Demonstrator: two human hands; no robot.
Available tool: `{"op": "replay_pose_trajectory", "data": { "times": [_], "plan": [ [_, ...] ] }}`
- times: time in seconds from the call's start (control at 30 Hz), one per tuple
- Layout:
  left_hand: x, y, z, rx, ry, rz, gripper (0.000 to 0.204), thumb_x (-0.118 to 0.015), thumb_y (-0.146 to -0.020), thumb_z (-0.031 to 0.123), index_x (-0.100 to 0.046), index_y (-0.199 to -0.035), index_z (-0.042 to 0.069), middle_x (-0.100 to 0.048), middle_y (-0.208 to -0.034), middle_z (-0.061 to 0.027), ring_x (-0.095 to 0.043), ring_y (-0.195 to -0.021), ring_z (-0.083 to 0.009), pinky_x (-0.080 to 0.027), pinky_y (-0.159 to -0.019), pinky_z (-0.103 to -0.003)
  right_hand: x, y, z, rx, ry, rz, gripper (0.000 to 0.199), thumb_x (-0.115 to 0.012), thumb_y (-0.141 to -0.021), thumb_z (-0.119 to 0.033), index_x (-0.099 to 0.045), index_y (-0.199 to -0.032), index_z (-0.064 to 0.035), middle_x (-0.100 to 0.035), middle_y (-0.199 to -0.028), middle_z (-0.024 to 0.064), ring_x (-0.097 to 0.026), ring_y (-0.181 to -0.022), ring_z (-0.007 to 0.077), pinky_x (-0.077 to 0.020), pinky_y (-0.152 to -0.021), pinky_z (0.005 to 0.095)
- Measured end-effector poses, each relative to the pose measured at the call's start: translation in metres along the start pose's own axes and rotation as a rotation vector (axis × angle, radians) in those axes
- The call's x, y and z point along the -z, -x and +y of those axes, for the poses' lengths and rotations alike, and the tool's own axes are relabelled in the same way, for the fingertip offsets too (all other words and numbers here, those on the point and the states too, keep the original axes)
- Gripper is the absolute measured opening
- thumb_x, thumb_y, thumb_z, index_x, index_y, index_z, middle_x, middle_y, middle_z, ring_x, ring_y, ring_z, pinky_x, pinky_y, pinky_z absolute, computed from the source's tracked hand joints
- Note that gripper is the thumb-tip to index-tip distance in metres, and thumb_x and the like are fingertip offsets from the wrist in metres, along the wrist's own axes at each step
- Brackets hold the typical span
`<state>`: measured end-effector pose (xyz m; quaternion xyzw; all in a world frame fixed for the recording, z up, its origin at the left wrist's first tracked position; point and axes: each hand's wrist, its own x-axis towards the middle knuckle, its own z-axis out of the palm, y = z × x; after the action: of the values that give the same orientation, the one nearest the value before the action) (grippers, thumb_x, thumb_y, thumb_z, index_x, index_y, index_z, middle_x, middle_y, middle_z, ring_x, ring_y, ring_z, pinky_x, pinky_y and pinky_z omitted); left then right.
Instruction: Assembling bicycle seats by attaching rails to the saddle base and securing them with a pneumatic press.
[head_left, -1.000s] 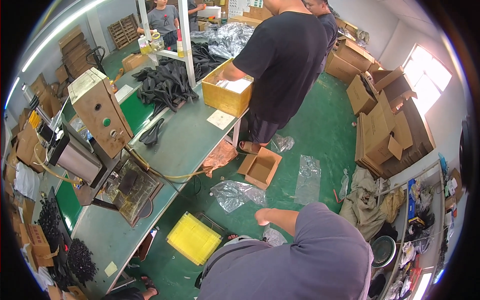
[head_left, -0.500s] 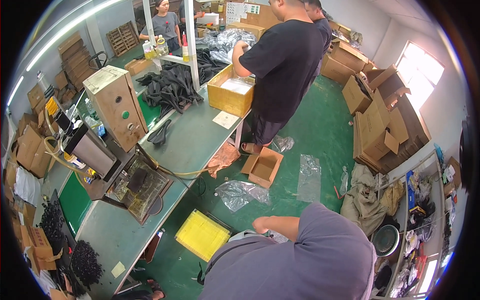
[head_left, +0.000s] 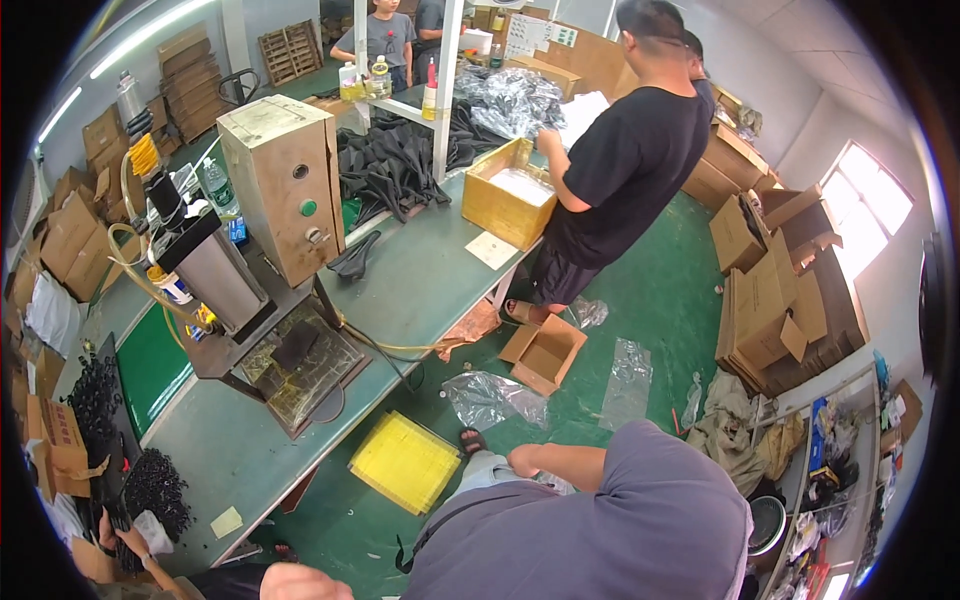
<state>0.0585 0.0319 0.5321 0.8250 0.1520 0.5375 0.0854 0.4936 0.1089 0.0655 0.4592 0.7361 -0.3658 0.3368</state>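
My right hand [head_left: 524, 460] is in front of my body near the upper leg of my light trousers [head_left: 487, 472]. Its fingers point down and are mostly hidden, so what they touch cannot be made out. Some clear plastic [head_left: 556, 482] shows just under the right forearm. At the lower edge, cut off by the frame, my left hand [head_left: 303, 582] appears with its knuckles up and its fingers out of sight. On the floor ahead of my sandalled foot [head_left: 472, 440] lies a yellow rectangular stack [head_left: 405, 462].
A green-topped workbench [head_left: 395, 300] carries a press machine [head_left: 290, 350], black saddle-shaped pieces [head_left: 385, 170] and a yellow box [head_left: 510, 195]. A person in black [head_left: 640, 150] stands beside it. Another person's hands [head_left: 125, 540] are near small black parts. An open carton [head_left: 548, 355] and plastic bags lie on the floor.
The view has swung left, so the bench and machine sit farther right. My left hand has come into view at the lower edge. The right hand stays near the leg.
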Motion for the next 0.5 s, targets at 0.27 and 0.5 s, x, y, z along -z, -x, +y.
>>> {"op": "replay_pose_trajectory", "data": {
  "times": [0.27,0.5],
  "plan": [
    [-0.113,0.063,-0.105,0.865,-0.088,0.215,0.020,-0.074,-0.078,0.004,-0.069,-0.097,-0.003,-0.066,-0.093,-0.0154,-0.063,-0.082,-0.0255,-0.052,-0.077,-0.034,0.110,-0.067,0.053,0.093,0.024,-0.003,0.038,-0.063,-0.087,-0.021,-0.076,-0.119,-0.0045,-0.074,-0.122,0.0225,-0.069,-0.117,0.0416,-0.0550,-0.099,0.0505],
    [-0.212,0.038,-0.201,1.150,-0.011,0.036,0.013,-0.078,-0.083,-0.003,-0.073,-0.096,-0.003,-0.072,-0.093,-0.0132,-0.070,-0.085,-0.0222,-0.055,-0.078,-0.033,0.218,-0.116,0.142,0.010,0.035,-0.052,0.041,-0.062,-0.087,-0.019,-0.073,-0.125,-0.0061,-0.073,-0.125,0.0218,-0.068,-0.119,0.0410,-0.0548,-0.100,0.0504]
  ]
}}
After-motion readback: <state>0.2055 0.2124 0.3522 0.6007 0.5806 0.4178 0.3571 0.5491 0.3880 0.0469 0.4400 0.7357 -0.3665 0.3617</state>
